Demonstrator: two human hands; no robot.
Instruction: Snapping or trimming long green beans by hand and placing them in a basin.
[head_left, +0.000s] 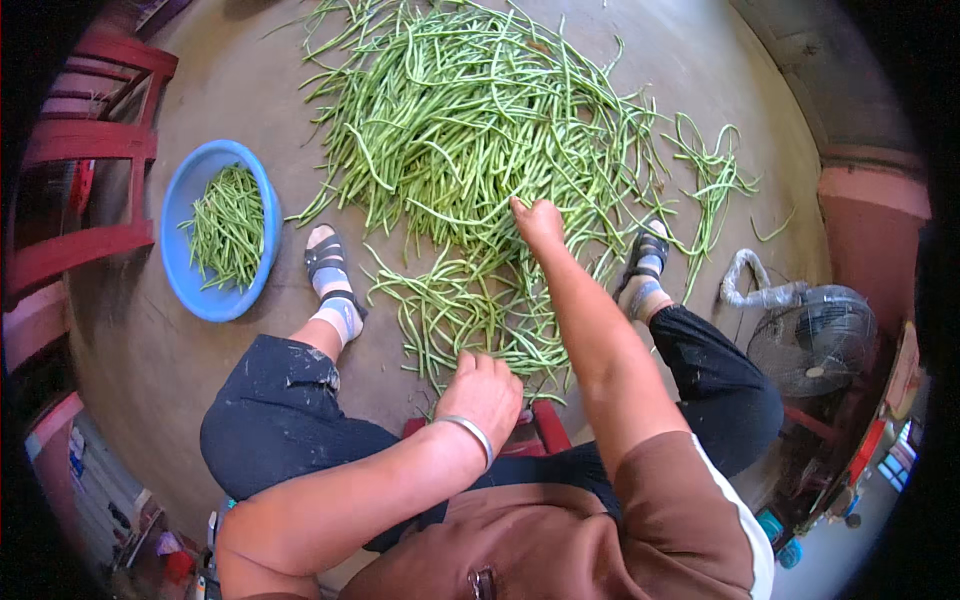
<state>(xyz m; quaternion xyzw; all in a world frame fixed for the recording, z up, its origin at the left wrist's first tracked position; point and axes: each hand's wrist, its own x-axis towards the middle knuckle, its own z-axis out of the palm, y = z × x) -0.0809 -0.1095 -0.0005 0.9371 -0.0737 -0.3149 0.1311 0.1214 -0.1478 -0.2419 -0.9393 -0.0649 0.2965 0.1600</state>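
A big heap of long green yardlong beans (450, 127) is spread over the floor in front of me. My right hand (540, 226) reaches onto the heap's near side, its fingertips touching the beans; whether it grips one is hard to make out. Closer to my body, my left hand (484, 397) hovers with bent fingers at the near edge of a smaller, looser spread of beans (457, 307). Its fingertips are turned away, so anything between them is hidden. A silver bangle (472, 435) circles the left wrist.
To the left stands a blue plastic basin (174, 247) holding shorter bean pieces (229, 232), beside red wooden chairs (90, 142). My sandalled feet flank the beans. Stray beans (712, 180) trail off to the right, near a fan (814, 341) in a wire cage.
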